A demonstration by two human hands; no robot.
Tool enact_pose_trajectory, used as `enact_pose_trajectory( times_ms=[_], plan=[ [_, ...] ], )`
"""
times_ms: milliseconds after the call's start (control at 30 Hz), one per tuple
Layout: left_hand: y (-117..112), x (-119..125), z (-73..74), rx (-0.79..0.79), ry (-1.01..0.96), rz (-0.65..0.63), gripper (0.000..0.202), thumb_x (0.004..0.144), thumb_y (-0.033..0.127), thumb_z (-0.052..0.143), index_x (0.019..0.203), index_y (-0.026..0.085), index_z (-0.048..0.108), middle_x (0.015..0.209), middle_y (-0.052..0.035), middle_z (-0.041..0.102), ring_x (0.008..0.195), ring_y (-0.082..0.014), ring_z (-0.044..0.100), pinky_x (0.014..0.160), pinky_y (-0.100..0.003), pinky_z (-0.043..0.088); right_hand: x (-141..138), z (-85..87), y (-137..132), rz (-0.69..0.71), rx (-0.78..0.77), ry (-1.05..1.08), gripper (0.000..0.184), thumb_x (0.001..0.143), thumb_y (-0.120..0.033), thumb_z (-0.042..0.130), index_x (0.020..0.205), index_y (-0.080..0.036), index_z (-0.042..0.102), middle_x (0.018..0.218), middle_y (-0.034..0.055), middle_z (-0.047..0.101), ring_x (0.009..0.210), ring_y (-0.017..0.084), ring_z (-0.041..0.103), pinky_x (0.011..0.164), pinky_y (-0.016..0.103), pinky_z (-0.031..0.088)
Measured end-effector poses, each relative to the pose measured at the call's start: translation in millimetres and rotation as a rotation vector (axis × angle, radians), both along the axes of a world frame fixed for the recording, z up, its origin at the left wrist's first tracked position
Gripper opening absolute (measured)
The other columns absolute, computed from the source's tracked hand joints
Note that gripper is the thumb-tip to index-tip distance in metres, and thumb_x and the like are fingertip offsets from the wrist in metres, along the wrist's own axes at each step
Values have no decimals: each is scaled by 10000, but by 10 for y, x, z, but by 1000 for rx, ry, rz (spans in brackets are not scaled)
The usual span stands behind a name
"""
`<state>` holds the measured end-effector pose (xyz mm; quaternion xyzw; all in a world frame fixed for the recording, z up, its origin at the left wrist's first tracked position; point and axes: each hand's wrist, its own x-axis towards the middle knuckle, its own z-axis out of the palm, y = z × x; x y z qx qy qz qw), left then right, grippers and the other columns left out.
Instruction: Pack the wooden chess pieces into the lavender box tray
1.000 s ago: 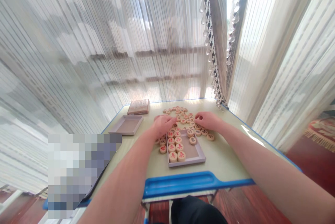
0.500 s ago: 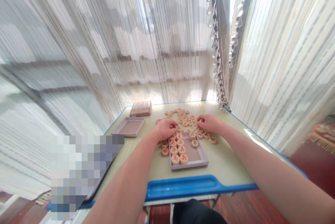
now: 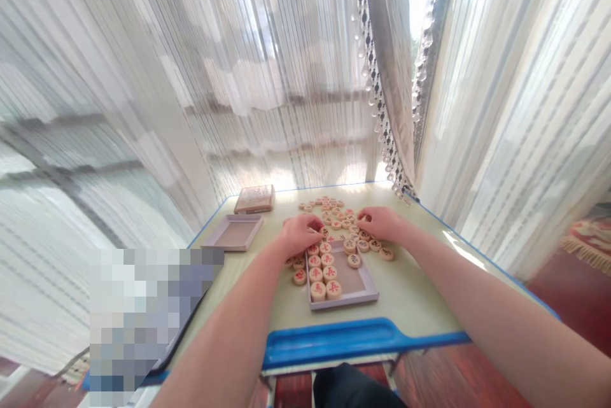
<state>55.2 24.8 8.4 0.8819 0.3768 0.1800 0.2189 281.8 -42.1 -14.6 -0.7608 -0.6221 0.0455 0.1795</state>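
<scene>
Round wooden chess discs (image 3: 329, 209) with red or dark characters lie scattered on a pale table (image 3: 415, 293). A shallow grey box tray (image 3: 363, 285) in front of me holds several discs in rows on its left side. My left hand (image 3: 300, 235) rests curled, palm down, at the tray's far left corner on top of some discs. My right hand (image 3: 382, 223) is curled over discs just beyond the tray's far right corner. What either hand's fingertips pinch is hidden.
A second empty grey tray (image 3: 233, 233) lies to the left, with a folded board or box (image 3: 254, 198) behind it. Sheer curtains (image 3: 191, 90) surround the table on three sides. A blue rim (image 3: 334, 338) edges the table's near side. A pixelated patch covers the lower left.
Both hands stay over the discs at the tray's far edge with only slight shifts. The view itself has swung a little.
</scene>
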Motion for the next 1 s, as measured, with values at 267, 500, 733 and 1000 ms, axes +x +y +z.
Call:
enact_pose_trajectory(
  times_ms=[267,500,733,1000],
  plan=[
    [84,-9,-61,22,-131,32,262,664,315,589,904,220,637,977,-3,668,932,-201,592,858,-315,460,-49,87,-50,-92,171,86,326,778,-390,486,1017,-204,608,766,13,653,656,136,565,581,233,364],
    [79,7,-21,-45,-301,26,327,673,390,625,935,194,634,1083,-53,630,1014,-226,554,917,-358,416,-243,129,-138,212,419,145,277,776,-378,521,942,-186,633,642,-15,564,590,106,498,587,218,375],
    [28,28,29,-257,-438,-28,393,645,411,680,948,165,634,1067,-86,631,993,-232,561,917,-399,401,-425,110,-159,300,421,253,308,763,-392,580,970,-184,672,647,5,634,563,113,524,565,233,413],
    [-12,59,41,-370,-489,-74,370,617,412,708,884,164,645,962,-72,651,932,-217,574,833,-363,432,-504,107,-161,368,504,323,257,759,-328,606,968,-202,688,776,30,702,589,126,571,594,257,462]
  ],
)
